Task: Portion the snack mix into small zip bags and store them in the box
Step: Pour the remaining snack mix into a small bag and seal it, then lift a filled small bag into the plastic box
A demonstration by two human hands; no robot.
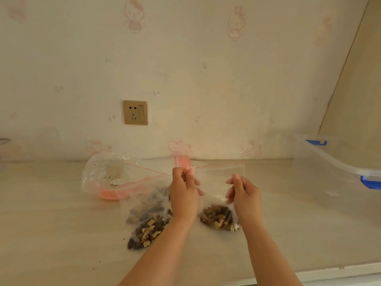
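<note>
We note one small zip bag holding a portion of snack mix, on the counter between our hands. Left hand pinches its top edge; right hand is loosely curled beside it, grip unclear. Bulk bag still holds mix. Box at right appears to hold no bags. Sealing, storing and further portions remain.

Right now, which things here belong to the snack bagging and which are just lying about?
Job: small zip bag with snack mix, gripped by left hand and right hand; big mix bag; clear box.
Lying about: crumpled bag; wall socket.
</note>
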